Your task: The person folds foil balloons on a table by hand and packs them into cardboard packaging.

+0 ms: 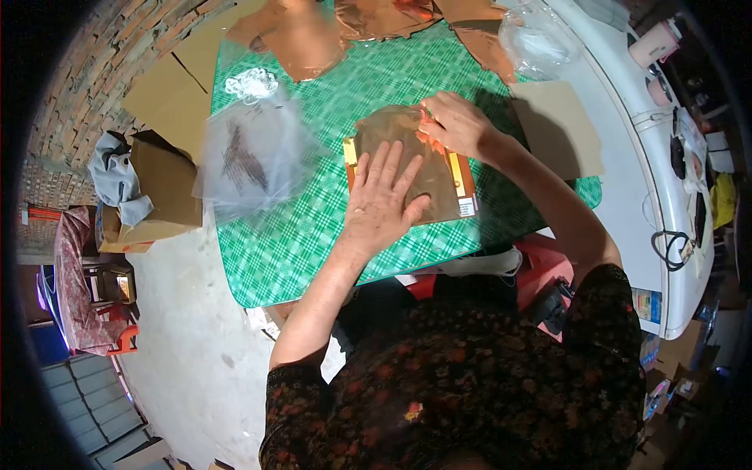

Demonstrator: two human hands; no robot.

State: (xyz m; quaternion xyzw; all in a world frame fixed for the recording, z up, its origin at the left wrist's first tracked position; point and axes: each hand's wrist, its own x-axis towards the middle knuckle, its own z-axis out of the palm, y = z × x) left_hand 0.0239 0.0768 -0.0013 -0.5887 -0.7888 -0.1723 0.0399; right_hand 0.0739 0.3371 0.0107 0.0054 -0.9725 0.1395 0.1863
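Note:
A folded brown garment [435, 184], thin and slightly shiny, lies flat on the table in front of me. My left hand [382, 200] rests on it, palm down with the fingers spread. At its upper right corner, my right hand [454, 125] has its fingers closed on bright orange, crumpled material that seems part of the garment. Under the garment lies an orange and yellow card [458, 176], its edges showing on both sides. A small white label [467, 207] shows at its lower right corner.
A green checked cloth covers the table [313, 266]. To the left lie clear plastic bags [254, 160] and a white stringy bundle [251, 84]. More brown garments [298, 39] lie along the far edge. A cardboard sheet [556, 129] is at right; an open carton [164, 188] stands left.

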